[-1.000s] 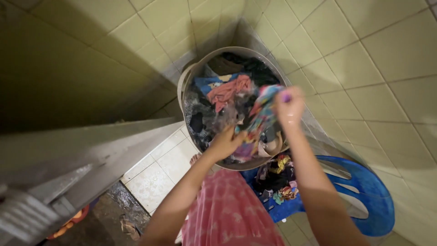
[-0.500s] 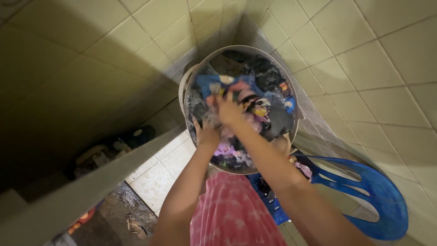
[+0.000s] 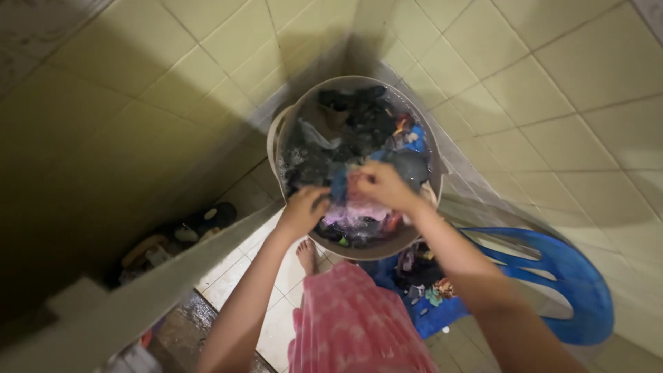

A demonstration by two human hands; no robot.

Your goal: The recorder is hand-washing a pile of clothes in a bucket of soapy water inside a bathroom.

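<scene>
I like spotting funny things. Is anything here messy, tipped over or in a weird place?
Yes. A blue plastic chair lies tipped on its side by the tiled wall, with bits of clothing heaped on it. The floor at lower left looks wet. The round tub is upright, and both the left hand and right hand grip wet clothes in it.

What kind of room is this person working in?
Most likely a tiled wash area at home: yellowish wall tiles, a round basin full of wet clothes that both hands work, and a blue plastic chair holding more clothes.
</scene>
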